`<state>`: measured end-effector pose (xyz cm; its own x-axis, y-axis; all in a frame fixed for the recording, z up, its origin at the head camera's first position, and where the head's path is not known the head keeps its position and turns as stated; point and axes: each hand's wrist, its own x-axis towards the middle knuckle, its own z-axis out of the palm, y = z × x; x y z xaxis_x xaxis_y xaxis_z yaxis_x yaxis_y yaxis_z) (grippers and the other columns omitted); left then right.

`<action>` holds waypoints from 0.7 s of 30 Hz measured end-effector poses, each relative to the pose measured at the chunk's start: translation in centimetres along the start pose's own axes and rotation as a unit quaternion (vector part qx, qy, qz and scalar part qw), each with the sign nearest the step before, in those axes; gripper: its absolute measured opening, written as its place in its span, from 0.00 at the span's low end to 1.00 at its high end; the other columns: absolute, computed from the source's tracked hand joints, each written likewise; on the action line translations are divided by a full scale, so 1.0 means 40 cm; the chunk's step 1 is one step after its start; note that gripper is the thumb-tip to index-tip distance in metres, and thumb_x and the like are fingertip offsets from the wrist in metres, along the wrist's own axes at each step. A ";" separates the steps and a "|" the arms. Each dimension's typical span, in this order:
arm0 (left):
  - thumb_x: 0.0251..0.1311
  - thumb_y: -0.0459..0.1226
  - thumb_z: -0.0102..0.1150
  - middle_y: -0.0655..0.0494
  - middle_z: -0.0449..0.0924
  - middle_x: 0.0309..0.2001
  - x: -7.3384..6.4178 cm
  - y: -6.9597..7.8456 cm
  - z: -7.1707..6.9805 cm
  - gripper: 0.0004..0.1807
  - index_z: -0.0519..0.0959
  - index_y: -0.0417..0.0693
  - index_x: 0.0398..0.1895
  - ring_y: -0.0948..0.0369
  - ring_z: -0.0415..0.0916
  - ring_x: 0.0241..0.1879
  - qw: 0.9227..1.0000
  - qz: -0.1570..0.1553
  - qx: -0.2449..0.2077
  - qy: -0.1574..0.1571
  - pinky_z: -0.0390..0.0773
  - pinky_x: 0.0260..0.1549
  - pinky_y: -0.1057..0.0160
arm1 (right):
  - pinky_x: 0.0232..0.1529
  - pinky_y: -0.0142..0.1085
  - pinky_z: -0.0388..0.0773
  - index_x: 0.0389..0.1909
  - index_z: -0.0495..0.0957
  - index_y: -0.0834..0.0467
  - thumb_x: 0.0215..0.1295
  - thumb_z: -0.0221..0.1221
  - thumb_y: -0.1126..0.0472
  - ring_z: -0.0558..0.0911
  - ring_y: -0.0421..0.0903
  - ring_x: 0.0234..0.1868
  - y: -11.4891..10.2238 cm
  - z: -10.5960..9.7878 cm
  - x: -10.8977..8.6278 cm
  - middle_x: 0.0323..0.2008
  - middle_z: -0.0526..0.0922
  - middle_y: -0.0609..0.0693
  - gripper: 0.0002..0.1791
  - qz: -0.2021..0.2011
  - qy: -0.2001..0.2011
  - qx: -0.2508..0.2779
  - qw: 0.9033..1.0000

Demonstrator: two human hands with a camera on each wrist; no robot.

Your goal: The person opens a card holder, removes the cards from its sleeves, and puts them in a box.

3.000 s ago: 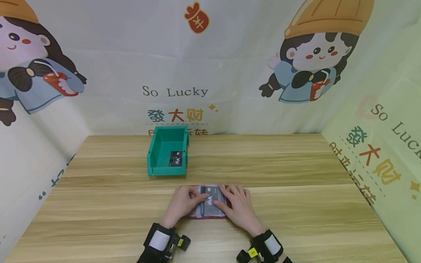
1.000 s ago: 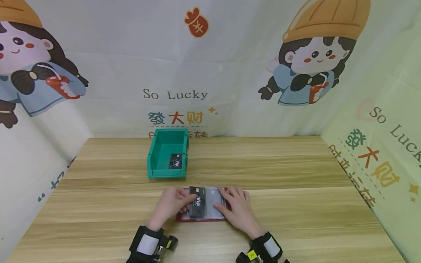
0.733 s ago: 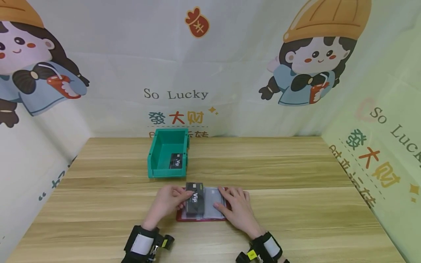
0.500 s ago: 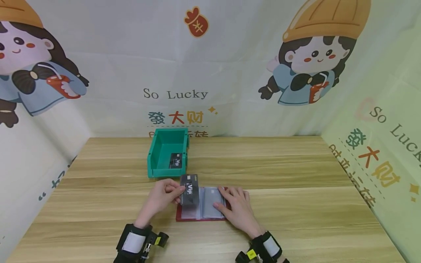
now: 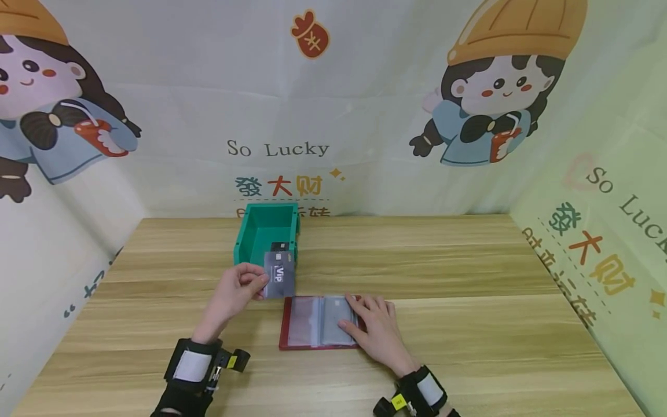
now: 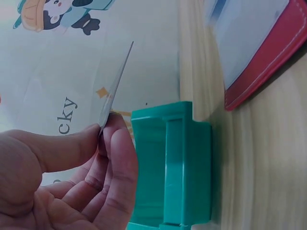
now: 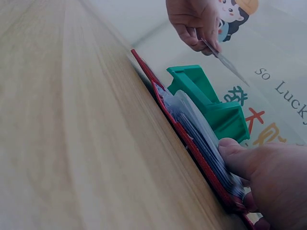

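My left hand pinches a dark card marked "Vip" between thumb and fingers. The card is held up, overlapping the front of the green bin in the head view; it shows nearly edge-on in the left wrist view. A second dark card lies in the bin, mostly covered from the head camera. On the table, a red card holder lies spread out with its clear sleeves facing up. My right hand rests on its right side, thumb pressing the sleeve stack.
The wooden table is bordered by a printed backdrop cloth at the back and on both sides. The bin stands near the back edge, left of centre, behind the card holder.
My left hand has drawn the card leftward across the holder, then up and away toward the bin, uncovering the left sleeve. My right hand has stayed on the holder.
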<state>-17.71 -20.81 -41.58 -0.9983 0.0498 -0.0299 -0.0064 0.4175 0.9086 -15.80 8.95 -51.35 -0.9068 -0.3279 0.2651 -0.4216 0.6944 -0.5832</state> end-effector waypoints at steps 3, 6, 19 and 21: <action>0.74 0.27 0.56 0.45 0.85 0.32 0.012 0.008 -0.014 0.13 0.74 0.23 0.54 0.64 0.78 0.27 1.000 0.004 0.017 0.009 0.83 0.32 0.67 | 0.52 0.48 0.59 0.68 0.78 0.63 0.71 0.66 0.50 0.72 0.50 0.50 0.001 -0.001 0.000 0.48 0.82 0.53 0.31 0.000 -0.002 -0.001 1.000; 0.75 0.28 0.56 0.40 0.85 0.35 0.022 0.017 -0.024 0.14 0.74 0.24 0.57 0.62 0.79 0.29 0.999 0.001 0.037 0.019 0.83 0.33 0.68 | 0.52 0.48 0.59 0.68 0.78 0.63 0.71 0.66 0.49 0.72 0.50 0.50 0.003 0.000 0.000 0.48 0.81 0.53 0.31 0.000 -0.004 -0.002 1.000; 0.76 0.26 0.50 0.32 0.83 0.44 0.056 0.038 -0.021 0.16 0.75 0.27 0.62 0.52 0.81 0.35 0.989 0.001 0.118 0.085 0.74 0.29 0.68 | 0.51 0.47 0.59 0.68 0.78 0.62 0.71 0.66 0.49 0.71 0.49 0.49 0.005 0.001 0.002 0.46 0.81 0.52 0.31 0.002 -0.006 -0.001 1.000; 0.76 0.26 0.49 0.33 0.82 0.43 0.062 0.039 -0.020 0.17 0.74 0.27 0.64 0.52 0.80 0.34 0.988 0.003 0.126 0.090 0.73 0.28 0.67 | 0.51 0.48 0.59 0.68 0.78 0.62 0.71 0.66 0.49 0.71 0.49 0.49 0.004 0.000 0.002 0.46 0.81 0.52 0.31 0.002 -0.006 0.000 1.000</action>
<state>-20.23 -20.77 -39.90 -0.9926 -0.0996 0.0700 -0.0087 0.6314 0.7754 -15.95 9.05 -51.42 -0.9083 -0.3330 0.2530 -0.4178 0.6962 -0.5838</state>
